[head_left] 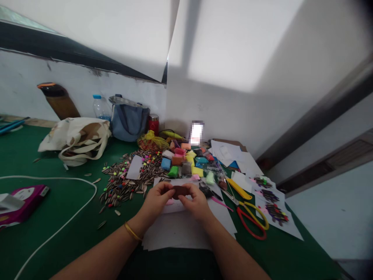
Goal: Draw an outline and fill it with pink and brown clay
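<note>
A flat piece of brown modelling clay (180,192) is pinched between my two hands, above white paper sheets (186,229). My left hand (157,200) grips its left edge with thumb and fingertips, a yellow bangle at the wrist. On the opposite edge, the thumb and fingers of my right hand (194,199) close on it. A bit of pink clay (169,202) shows beside my left fingers. Just beyond the hands sit colourful clay packs, among them a yellow pack (197,171), a green pack (173,171) and a blue pack (166,164).
Striped sunflower seeds (136,177) with coloured beads spread at left. Scissors (252,217) and a yellow cutter (239,188) lie right, near decorated paper (272,206). Behind stand a blue bag (131,120), cream bag (78,138) and red jar (153,125). A white cable (70,221) crosses the left.
</note>
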{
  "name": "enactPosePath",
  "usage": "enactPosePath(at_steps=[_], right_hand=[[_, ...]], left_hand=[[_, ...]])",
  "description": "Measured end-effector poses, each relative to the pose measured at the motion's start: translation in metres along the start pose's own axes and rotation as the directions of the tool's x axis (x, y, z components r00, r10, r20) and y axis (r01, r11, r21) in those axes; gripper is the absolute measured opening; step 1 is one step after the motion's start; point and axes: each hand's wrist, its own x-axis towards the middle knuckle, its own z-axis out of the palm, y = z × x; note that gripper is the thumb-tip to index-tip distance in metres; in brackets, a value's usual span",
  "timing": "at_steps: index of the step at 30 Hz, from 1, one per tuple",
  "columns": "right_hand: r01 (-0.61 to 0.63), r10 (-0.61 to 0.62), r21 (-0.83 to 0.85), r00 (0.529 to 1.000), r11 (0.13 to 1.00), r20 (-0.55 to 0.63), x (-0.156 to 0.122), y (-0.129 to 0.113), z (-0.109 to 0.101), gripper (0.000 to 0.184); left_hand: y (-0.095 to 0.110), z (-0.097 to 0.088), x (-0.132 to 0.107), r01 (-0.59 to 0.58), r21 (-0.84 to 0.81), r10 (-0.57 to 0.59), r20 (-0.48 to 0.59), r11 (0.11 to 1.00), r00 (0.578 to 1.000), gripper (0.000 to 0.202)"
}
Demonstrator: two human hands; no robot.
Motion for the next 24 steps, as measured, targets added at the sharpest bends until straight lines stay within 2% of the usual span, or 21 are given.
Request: enactPosePath(at_steps=[6, 9, 14, 18, 20, 22, 24], right_hand=[[0.026, -0.027, 0.096, 1.0, 0.995, 0.005, 0.0017, 0.0035, -0.0022, 0.021], [0.037, -0.036, 0.05, 0.999, 0.998, -0.009, 0.002, 0.004, -0.0024, 0.02], [0.113, -0.112, -0.139, 0.994, 0.984, 0.018, -0.0017, 0.0013, -0.0009, 0.018], [0.075, -0.077, -0.109, 0.997, 0.991, -0.011, -0.0024, 0.0018, 0.0001, 0.037], [0.064, -0.064, -0.078, 0.998, 0.995, 0.008, -0.0014, 0.0024, 0.0002, 0.03], [0.075, -0.074, -0.085, 0.997, 0.994, 0.015, -0.0003, 0.0024, 0.0001, 0.016], [0.088, -0.09, -0.127, 0.996, 0.988, -0.01, 0.0001, 0.0015, 0.0, 0.013]], left_hand=[[0.0017, -0.0006, -0.001, -0.003, 0.02, 0.003, -0.017, 1.0, 1.0, 0.041], [0.0033, -0.0009, -0.0032, -0.033, 0.051, 0.032, 0.02, 0.998, 0.999, 0.049], [0.0031, -0.0014, -0.0018, -0.08, 0.156, 0.079, 0.007, 0.985, 0.997, 0.03], [0.0018, -0.0022, -0.0006, -0.11, 0.175, 0.117, -0.034, 0.978, 0.993, 0.028], [0.0025, -0.0019, -0.0023, -0.102, 0.187, 0.108, -0.021, 0.977, 0.994, 0.032], [0.0043, -0.001, -0.0051, -0.102, 0.211, 0.096, 0.04, 0.972, 0.995, 0.037], [0.0059, 0.0, -0.0074, -0.144, 0.251, 0.122, 0.099, 0.957, 0.988, 0.036]])
